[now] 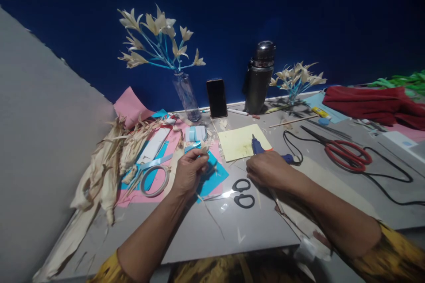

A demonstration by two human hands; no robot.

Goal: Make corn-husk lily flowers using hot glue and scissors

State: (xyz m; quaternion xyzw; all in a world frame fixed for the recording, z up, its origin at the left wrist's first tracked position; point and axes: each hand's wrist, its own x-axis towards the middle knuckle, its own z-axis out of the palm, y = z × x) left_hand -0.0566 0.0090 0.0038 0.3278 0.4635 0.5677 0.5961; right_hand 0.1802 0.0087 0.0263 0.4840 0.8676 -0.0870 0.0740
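Observation:
My left hand [191, 170] is closed in a pinch above a blue paper sheet [214, 181]. A small pale piece of dried corn husk [206, 146] shows at its fingertips. My right hand [267, 169] is curled shut beside a blue glue gun [257, 145], whose nozzle lies over a yellow paper [237, 141]. A thin pale stick [278, 202] slants out below this hand; whether the fingers grip it is hidden. Scissors with black handles [244, 201] lie between my forearms. A tape roll [155, 181] is left of my left hand.
Dried corn husks [111, 163] pile up at the left. Husk flowers stand in a clear bottle [186, 95], near a phone [217, 98] and a flask [260, 79]. Large red-handled scissors [347, 152] and the glue gun's black cord [395, 174] lie right, before a red cloth [368, 104].

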